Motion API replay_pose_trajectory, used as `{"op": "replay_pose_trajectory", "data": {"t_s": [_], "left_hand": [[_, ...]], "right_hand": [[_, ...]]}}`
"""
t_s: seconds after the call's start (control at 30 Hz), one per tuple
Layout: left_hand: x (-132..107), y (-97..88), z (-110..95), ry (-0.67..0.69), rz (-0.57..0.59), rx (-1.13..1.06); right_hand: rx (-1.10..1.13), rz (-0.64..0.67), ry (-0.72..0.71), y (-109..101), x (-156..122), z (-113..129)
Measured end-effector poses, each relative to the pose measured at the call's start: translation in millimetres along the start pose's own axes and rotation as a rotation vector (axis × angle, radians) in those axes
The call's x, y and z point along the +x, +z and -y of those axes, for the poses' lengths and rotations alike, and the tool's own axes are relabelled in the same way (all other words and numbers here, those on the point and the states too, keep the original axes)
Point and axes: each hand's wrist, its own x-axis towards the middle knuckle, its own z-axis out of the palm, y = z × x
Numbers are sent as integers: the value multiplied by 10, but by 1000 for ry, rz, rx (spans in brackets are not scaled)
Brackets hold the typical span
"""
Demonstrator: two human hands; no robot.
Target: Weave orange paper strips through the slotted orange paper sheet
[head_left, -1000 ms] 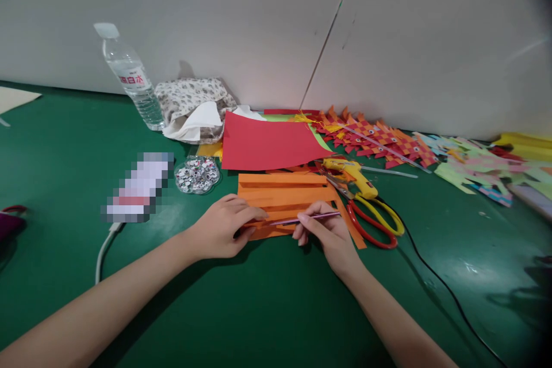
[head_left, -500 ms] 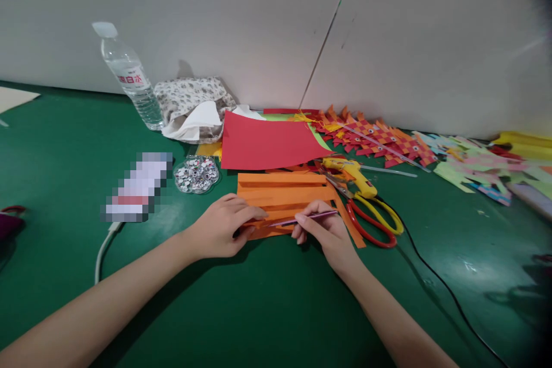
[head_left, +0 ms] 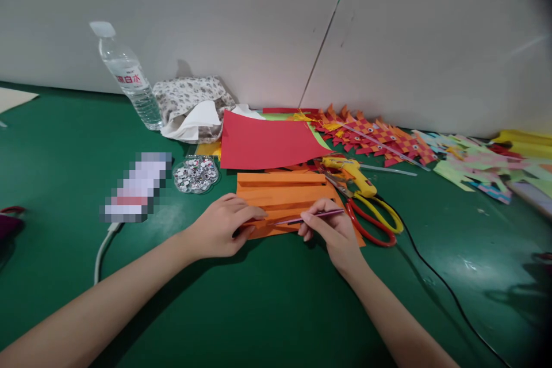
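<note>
Green tabletop [head_left: 259, 310]: left hand [head_left: 222, 227] presses, fingers together, on the slit orange paper sheet [head_left: 284, 192]; right hand [head_left: 334, 233] pinches a thin purple pen [head_left: 310, 217], apparently marking a line. A straight stroke likely needs the sheet held flat.

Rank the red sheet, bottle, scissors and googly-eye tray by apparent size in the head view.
1. red sheet
2. bottle and scissors: these look about alike, and the bottle stands farther back, so they are not ranked against each other
3. googly-eye tray

Both forearms are bare and slim; the left grip [head_left: 219, 231] and right grip [head_left: 333, 234] have long, slender fingers.
</note>
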Motion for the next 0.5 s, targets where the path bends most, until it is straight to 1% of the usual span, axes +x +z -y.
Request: {"op": "replay_pose_trajectory", "data": {"t_s": [0.13, 0.5], "left_hand": [[-6, 9, 3, -1, 7, 5], [-11, -3, 1, 20, -3, 11]], "right_hand": [[-1, -35, -2, -19, 3, -3], [-7, -70, -5, -45, 6, 24]]}}
